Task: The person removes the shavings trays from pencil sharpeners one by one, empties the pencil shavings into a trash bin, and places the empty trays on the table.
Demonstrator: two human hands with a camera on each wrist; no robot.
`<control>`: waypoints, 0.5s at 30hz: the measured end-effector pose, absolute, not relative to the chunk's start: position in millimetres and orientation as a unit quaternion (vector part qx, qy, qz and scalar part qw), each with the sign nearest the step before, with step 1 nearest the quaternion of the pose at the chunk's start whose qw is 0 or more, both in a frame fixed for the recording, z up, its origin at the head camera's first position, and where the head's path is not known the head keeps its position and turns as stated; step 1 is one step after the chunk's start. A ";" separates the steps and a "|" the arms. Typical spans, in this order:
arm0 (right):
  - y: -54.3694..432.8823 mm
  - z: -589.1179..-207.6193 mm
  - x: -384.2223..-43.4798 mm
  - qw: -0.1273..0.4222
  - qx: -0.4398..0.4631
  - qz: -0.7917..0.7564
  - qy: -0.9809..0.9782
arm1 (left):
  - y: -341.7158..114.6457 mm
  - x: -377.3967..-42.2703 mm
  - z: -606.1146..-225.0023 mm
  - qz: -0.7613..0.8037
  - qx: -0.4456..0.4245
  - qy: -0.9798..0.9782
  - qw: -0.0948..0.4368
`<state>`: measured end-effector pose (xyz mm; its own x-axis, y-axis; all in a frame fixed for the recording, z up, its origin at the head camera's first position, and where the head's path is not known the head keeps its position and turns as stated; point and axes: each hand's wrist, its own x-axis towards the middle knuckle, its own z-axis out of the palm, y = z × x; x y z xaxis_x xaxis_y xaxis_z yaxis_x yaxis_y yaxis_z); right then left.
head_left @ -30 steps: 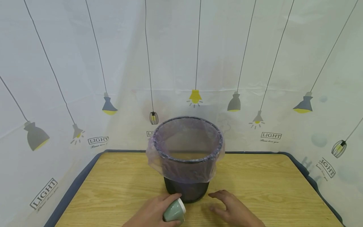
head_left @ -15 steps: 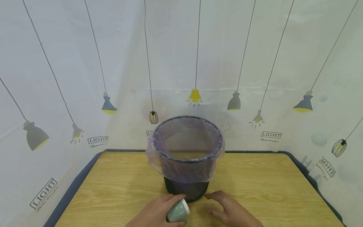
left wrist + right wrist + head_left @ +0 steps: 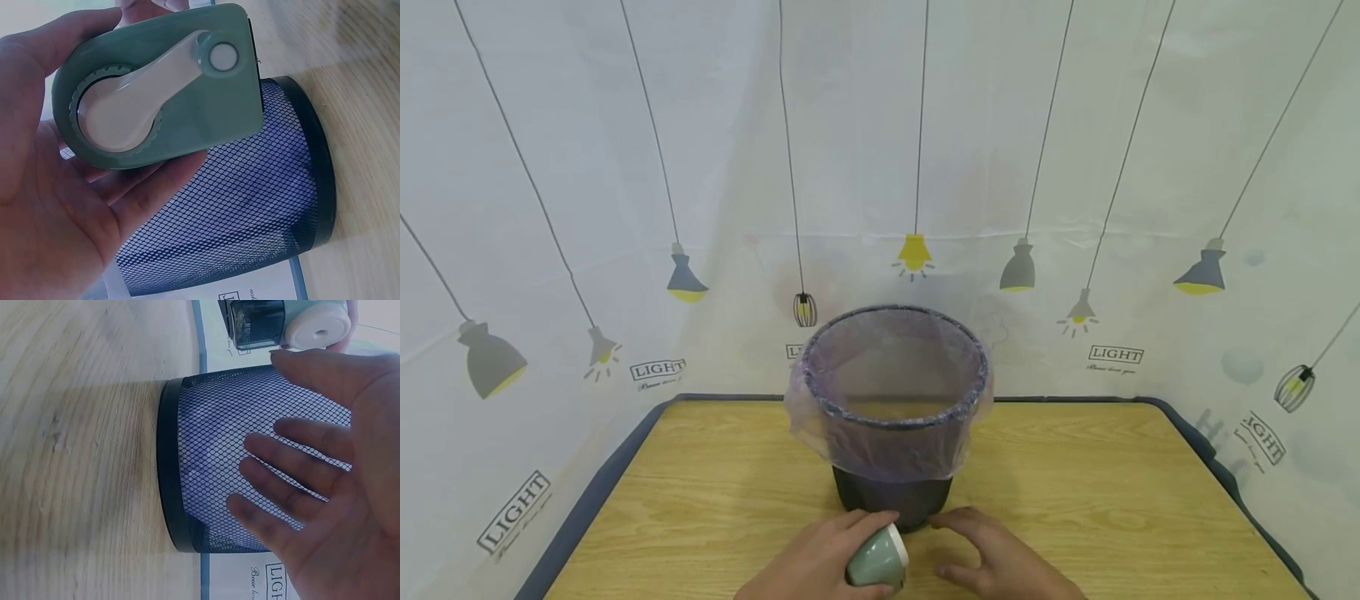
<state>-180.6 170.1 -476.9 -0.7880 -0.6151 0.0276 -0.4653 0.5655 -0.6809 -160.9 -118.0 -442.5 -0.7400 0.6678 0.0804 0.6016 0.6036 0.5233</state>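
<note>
A green crank pencil sharpener is held on its side by my left hand at the bottom of the head view. In the left wrist view, the pale crank arm lies across one face, with thumb and fingers around the body's edges. The right wrist view shows its dark see-through drawer and a pale round part with a hole. My right hand holds nothing, fingers spread and slightly bent, just right of the sharpener. In front of both hands stands a black mesh waste bin.
A translucent purple bin bag lines the bin and folds over its rim. The bin stands upright on a wood-grain table with a dark blue edge. Behind hangs a white sheet printed with lamps.
My left hand has carried the sharpener slightly right. My right hand has come slightly left, so the two are closer together. The bin stays put.
</note>
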 end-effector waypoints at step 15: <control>161.8 -478.7 -181.0 0.135 -0.353 -0.413 0.829 | -116.1 -160.3 -438.7 0.280 0.396 0.873 0.052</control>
<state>-181.0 161.8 -478.7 -0.7149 -0.6959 0.0680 -0.4729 0.4096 -0.7801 -160.3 -116.1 -438.7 -0.6805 0.7210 0.1306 0.6624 0.5291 0.5303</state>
